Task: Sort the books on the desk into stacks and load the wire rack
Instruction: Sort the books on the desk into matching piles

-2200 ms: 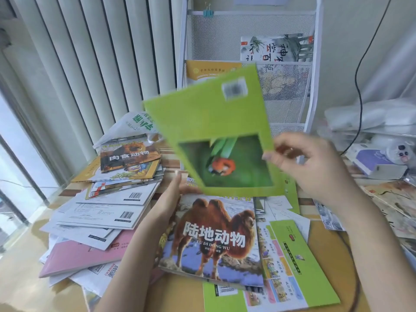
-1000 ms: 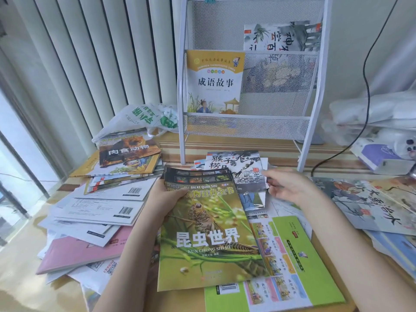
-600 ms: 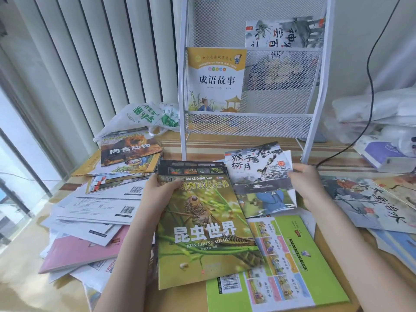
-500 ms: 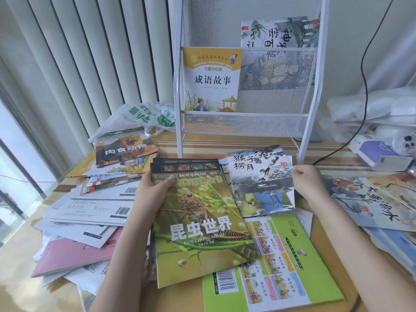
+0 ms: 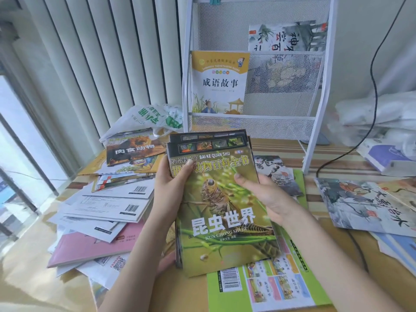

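Observation:
A small stack of animal books topped by a green insect book (image 5: 222, 212) is lifted off the desk, tilted toward me. My left hand (image 5: 172, 188) grips its left edge, thumb on the cover. My right hand (image 5: 265, 197) holds its right edge, fingers across the cover. The white wire rack (image 5: 315, 122) stands behind on the desk. It holds a yellow story book (image 5: 219, 83) on the lower left shelf and an ink-painting book (image 5: 288, 37) on the upper right shelf.
A messy pile of books and white booklets (image 5: 108, 199) lies left. A green booklet (image 5: 270, 287) lies below the stack, an ink-painting book (image 5: 279, 176) behind my right hand, more picture books (image 5: 364, 206) right. A plastic bag (image 5: 148, 118) and a black cable (image 5: 373, 70) are nearby.
My right hand let go of the ink-painting book and moved left onto the insect book. Both hands raised the stack off the desk and brought it closer.

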The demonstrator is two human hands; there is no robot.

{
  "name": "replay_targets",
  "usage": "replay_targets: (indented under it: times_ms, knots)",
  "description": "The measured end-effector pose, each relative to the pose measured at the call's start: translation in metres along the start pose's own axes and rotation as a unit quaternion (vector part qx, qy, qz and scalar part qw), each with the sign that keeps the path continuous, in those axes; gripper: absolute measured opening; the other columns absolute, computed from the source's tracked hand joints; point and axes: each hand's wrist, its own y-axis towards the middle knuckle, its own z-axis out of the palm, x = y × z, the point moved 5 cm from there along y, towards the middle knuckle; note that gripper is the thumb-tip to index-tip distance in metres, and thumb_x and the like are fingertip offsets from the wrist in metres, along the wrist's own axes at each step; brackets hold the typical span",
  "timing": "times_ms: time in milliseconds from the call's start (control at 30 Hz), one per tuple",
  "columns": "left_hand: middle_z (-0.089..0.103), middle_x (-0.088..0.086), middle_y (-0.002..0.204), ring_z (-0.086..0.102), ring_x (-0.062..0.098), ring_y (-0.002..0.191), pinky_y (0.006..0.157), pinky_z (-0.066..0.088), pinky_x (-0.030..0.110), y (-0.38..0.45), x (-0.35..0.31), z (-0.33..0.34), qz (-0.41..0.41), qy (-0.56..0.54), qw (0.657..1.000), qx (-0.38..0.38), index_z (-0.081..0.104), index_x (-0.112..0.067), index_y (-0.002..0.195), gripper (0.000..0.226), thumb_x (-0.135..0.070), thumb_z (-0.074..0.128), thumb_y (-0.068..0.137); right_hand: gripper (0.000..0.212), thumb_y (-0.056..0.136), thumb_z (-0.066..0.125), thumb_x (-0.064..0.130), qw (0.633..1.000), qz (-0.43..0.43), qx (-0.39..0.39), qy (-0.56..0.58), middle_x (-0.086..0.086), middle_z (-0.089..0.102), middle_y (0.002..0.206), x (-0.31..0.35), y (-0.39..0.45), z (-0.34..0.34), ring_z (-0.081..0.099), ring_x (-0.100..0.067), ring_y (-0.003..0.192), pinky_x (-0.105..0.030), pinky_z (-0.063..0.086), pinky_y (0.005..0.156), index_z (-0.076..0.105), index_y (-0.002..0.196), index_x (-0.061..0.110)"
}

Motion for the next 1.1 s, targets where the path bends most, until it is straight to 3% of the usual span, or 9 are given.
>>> replay_targets:
  times_ms: [133,200,333,433,633,767,867,967,1100]
  knots:
    - [0.066,-0.011,0.104,0.062,0.009,0.102,0.095,0.05,0.034,-0.003,-0.039,0.009,0.126,0.029,0.992,-0.014,0.057,-0.032,0.108,0.023,-0.023,0.067,0.089,0.013,0.083,0.063,0.025,0.995,-0.095,-0.034,0.024,0.013,0.068,0.091,0.026,-0.005,-0.008,0.059,0.001,0.086,-0.019,0.04,0.076,0.059,0.095,0.025]
    - [0.064,-0.021,0.098,0.06,-0.001,0.096,0.089,0.047,0.019,-0.007,-0.066,0.019,0.186,0.025,0.982,-0.01,0.054,-0.031,0.107,0.028,-0.014,0.066,0.089,0.022,0.073,0.066,0.032,0.987,-0.147,-0.046,0.043,0.014,0.07,0.087,0.041,-0.009,-0.017,0.063,-0.001,0.085,-0.023,0.043,0.079,0.061,0.093,0.024]
    - [0.067,-0.026,0.084,0.062,-0.005,0.081,0.077,0.048,0.013,-0.01,-0.092,0.033,0.212,0.008,0.977,0.026,0.056,-0.033,0.096,0.031,-0.011,0.073,0.082,0.053,0.048,0.077,0.061,0.968,-0.238,-0.065,0.053,0.021,0.07,0.079,0.065,-0.023,-0.035,0.064,0.008,0.08,-0.016,0.05,0.081,0.063,0.087,0.027]
    - [0.067,-0.029,0.077,0.062,-0.009,0.077,0.075,0.046,0.009,-0.009,-0.093,0.036,0.175,-0.014,0.984,0.02,0.057,-0.032,0.092,0.028,-0.02,0.078,0.077,0.074,0.029,0.076,0.078,0.969,-0.243,-0.051,-0.002,0.024,0.069,0.079,0.066,-0.03,-0.035,0.063,0.01,0.08,-0.017,0.047,0.079,0.064,0.085,0.03]
    - [0.072,-0.016,0.073,0.067,0.002,0.073,0.072,0.052,0.024,-0.016,-0.032,0.031,0.054,0.013,0.997,0.061,0.064,-0.025,0.086,0.032,-0.048,0.072,0.065,0.014,0.07,0.067,0.034,0.984,-0.169,-0.047,-0.034,0.024,0.07,0.072,0.033,-0.031,-0.02,0.063,0.003,0.079,-0.016,0.043,0.075,0.064,0.082,0.028]
    - [0.071,-0.016,0.071,0.065,0.001,0.069,0.065,0.047,0.024,-0.025,-0.004,0.029,0.017,0.07,0.996,0.046,0.066,-0.024,0.086,0.011,-0.035,0.067,0.087,0.029,0.067,0.064,0.056,0.975,-0.178,-0.1,-0.092,0.003,0.073,0.095,0.038,-0.033,-0.022,0.067,-0.013,0.092,-0.027,0.05,0.086,0.065,0.088,0.036]
    - [0.067,-0.012,0.087,0.064,0.005,0.082,0.071,0.048,0.025,-0.02,-0.019,0.03,0.023,0.131,0.991,0.013,0.058,-0.018,0.097,0.024,-0.04,0.064,0.088,0.043,0.075,0.07,0.05,0.964,-0.192,-0.165,-0.079,-0.004,0.068,0.111,0.042,-0.028,-0.034,0.063,-0.02,0.103,-0.031,0.048,0.091,0.063,0.108,0.024]
    - [0.062,-0.009,0.088,0.061,0.005,0.081,0.068,0.048,0.026,-0.022,-0.015,0.04,-0.028,0.223,0.972,0.07,0.052,-0.017,0.101,0.035,-0.047,0.063,0.086,0.09,0.077,0.068,0.053,0.951,-0.12,-0.221,-0.181,0.001,0.036,0.149,0.033,-0.025,-0.051,0.036,-0.021,0.136,-0.035,0.031,0.109,0.028,0.147,0.013]
    - [0.064,-0.002,0.088,0.063,0.012,0.08,0.069,0.053,0.032,-0.029,0.009,0.049,-0.091,0.254,0.952,0.142,0.053,-0.014,0.094,0.035,-0.046,0.065,0.085,0.091,0.082,0.068,0.043,0.936,-0.071,-0.226,-0.262,-0.006,0.028,0.154,0.01,-0.028,-0.066,0.032,-0.025,0.137,-0.033,0.032,0.104,0.017,0.149,0.01]
